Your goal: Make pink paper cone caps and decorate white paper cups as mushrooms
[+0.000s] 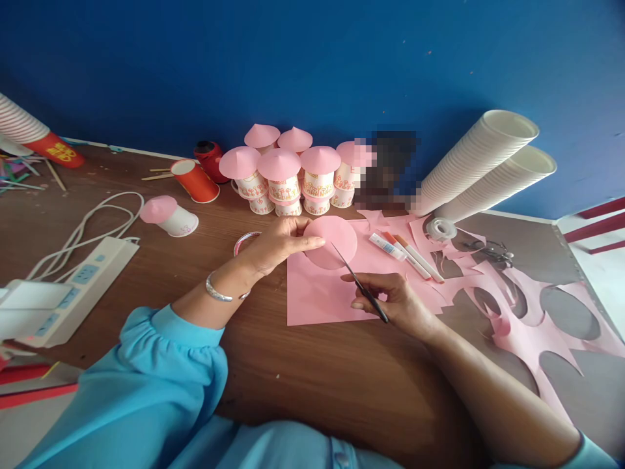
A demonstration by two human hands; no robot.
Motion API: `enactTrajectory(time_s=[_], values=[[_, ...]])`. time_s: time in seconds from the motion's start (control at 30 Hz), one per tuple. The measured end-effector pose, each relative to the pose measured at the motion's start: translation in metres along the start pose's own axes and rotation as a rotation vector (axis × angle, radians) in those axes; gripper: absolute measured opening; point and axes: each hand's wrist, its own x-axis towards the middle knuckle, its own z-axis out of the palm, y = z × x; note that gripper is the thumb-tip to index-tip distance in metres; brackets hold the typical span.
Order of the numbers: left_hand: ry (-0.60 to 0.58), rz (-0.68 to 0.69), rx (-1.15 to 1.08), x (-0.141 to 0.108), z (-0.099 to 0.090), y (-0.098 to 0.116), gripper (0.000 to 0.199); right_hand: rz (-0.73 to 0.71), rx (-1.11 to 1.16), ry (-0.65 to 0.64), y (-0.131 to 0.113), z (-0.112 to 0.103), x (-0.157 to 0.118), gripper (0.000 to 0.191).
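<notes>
Honestly, can't tell what this thin black-handled tool (373,304) is; right hand (398,299) clamps it, tip over the round pink paper disc (340,233). Left hand (276,246) pinches that above a pink paper sheet (315,299), some fingertips hidden.

Soft light dims over the near tabletop (278,365), edges stretch, and one patch is pixelated

The left hand (277,248) pinches just ahead of the curled, gripping right hand (396,297).

Round pink paper disc (340,236) over a pink sheet (312,303), slim black-handled tool (374,303) aslant, tip at the disc
</notes>
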Motion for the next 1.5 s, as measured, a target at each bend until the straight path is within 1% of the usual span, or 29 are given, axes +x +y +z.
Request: enactTrajectory(time_s=[0.13, 0.27, 0.6, 0.77, 1.03, 1.2, 1.33, 1.5], values=[[0.008, -0.015, 0.009, -0.001, -0.002, 0.001, 0.027, -0.006, 0.0, -0.001, 0.001, 0.001, 0.0, 0.056], [-0.01, -0.023, 0.024, -0.001, -0.002, 0.004, 0.028, 0.016, 0.011, -0.018, 0.001, 0.001, -0.001, 0.058], [0.02, -0.009, 0.03, 0.0, 0.0, 0.009, 0.023, 0.023, 0.045, -0.044, 0.004, 0.002, -0.003, 0.055], [-0.017, 0.003, 0.022, -0.001, -0.002, 0.006, 0.026, 0.038, 0.06, -0.048, 0.001, 0.002, -0.004, 0.056], [-0.045, -0.037, 0.018, -0.001, -0.003, 0.008, 0.038, 0.049, 0.038, -0.056, -0.003, 0.001, -0.005, 0.059], [-0.036, -0.043, 0.004, -0.002, -0.001, 0.008, 0.032, 0.059, 0.05, -0.046, -0.004, 0.002, -0.005, 0.057], [-0.022, -0.041, -0.032, -0.002, -0.002, 0.008, 0.027, 0.089, 0.091, -0.052, -0.004, 0.003, -0.003, 0.06], [0.016, -0.018, -0.091, -0.001, -0.001, 0.01, 0.028, 0.122, 0.114, -0.026, -0.005, 0.003, -0.001, 0.061]])
